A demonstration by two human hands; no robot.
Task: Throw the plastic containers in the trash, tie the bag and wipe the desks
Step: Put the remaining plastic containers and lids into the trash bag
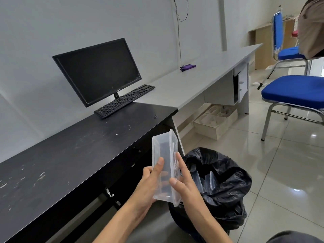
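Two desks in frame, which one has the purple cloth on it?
The light grey desk, the farther one: the purple cloth lies on it. The nearer black desk, scuffed white, has no cloth.

Grey wall (52, 23), glossy tile floor (289, 172), blue chairs (294, 90), perhaps shelving (261, 46).

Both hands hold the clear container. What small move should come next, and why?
Probably shift the clear container right, over the black bag, and release: left hand and right hand grip it beside the open mouth, where other containers lie.
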